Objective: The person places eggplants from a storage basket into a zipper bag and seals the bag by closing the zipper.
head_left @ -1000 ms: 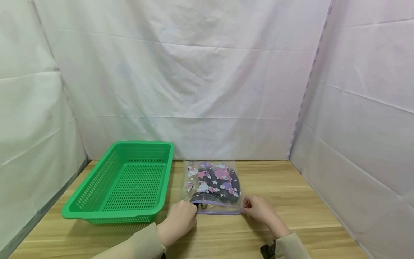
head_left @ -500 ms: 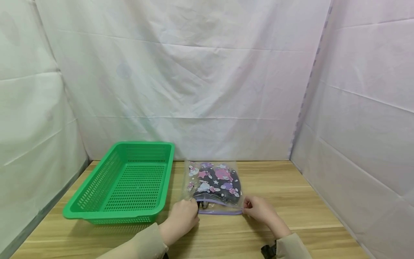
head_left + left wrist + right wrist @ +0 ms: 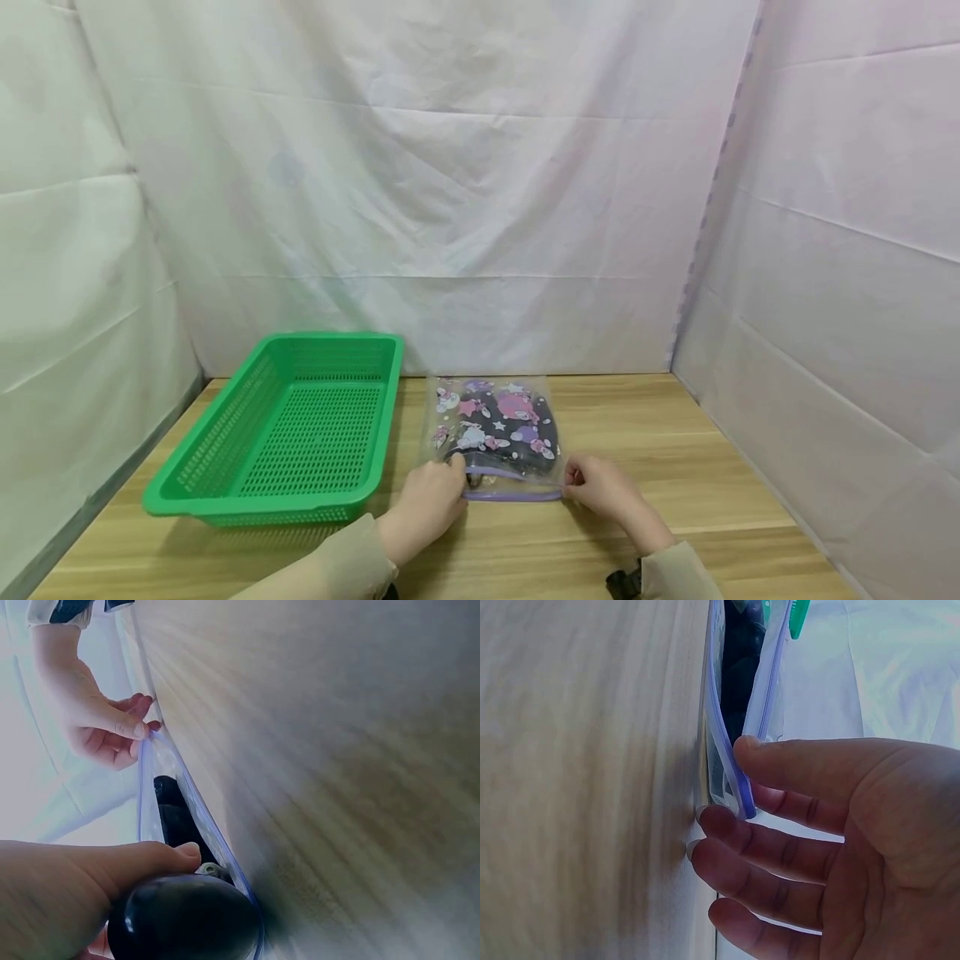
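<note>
A clear zip bag (image 3: 494,425) printed with pink, purple and white cartoon figures lies flat, its purple-edged mouth parted toward me. Dark contents show through the plastic. At the mouth's right corner, my right hand (image 3: 603,486) pinches the purple zip edge between thumb and fingers. My left hand (image 3: 429,503) is at the left end of the mouth. In the left wrist view its thumb lies along a glossy black rounded object (image 3: 184,921), gripped right at the bag's opening. A second black piece (image 3: 176,817) shows deeper between the purple edges.
A green plastic basket (image 3: 386,417) with slotted walls and floor stands left of the bag, its near right corner close to my left forearm. Beneath everything is a wood-grain table (image 3: 637,425). White cloth (image 3: 450,192) hangs behind and on both sides.
My left hand has edged right and slightly forward along the bag's mouth. The black part beside it now shows less. My right hand keeps its pinch in the same place.
</note>
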Demonstrator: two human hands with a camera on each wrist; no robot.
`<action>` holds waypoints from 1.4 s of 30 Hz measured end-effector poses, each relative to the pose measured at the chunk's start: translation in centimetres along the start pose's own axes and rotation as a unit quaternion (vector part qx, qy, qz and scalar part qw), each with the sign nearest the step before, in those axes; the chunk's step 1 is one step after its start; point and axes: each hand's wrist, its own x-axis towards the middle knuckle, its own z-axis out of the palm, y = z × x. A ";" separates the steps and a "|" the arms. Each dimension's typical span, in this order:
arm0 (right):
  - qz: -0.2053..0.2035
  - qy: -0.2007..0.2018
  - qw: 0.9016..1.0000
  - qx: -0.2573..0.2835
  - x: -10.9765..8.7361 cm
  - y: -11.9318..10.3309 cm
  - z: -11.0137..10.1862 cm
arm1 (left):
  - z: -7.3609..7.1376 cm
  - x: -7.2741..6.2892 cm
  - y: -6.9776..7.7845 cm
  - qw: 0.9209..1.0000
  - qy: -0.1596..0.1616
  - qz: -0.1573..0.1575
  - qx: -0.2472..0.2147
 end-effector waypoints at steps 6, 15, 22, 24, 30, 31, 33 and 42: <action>0.003 -0.007 1.000 0.008 -0.1 0.0 0.2 | 0.4 0.1 0.0 1.000 -0.009 -0.009 0.004; 0.004 -0.005 1.000 0.009 0.4 0.1 0.1 | -0.2 -0.2 -0.7 0.998 -0.049 -0.005 -0.031; -0.001 -0.007 1.000 0.015 0.3 0.2 0.1 | -1.1 -1.1 -0.6 0.996 -0.078 -0.001 -0.049; -0.001 -0.007 1.000 0.019 0.2 0.2 0.1 | -1.3 -1.4 -0.5 0.996 -0.070 0.008 -0.047; 0.000 -0.009 1.000 0.021 0.2 0.3 0.1 | -2.1 -2.6 -0.1 0.998 -0.060 0.030 -0.017; 0.000 -0.009 1.000 0.021 0.2 0.3 0.1 | -2.2 -2.8 0.1 0.998 -0.060 0.033 -0.005; 0.002 -0.009 1.000 0.022 0.2 0.3 0.1 | -2.6 -3.0 0.4 0.997 -0.058 0.039 0.020; 0.003 -0.008 1.000 0.016 0.2 0.2 0.0 | -2.6 -3.3 1.1 0.996 -0.045 0.051 0.064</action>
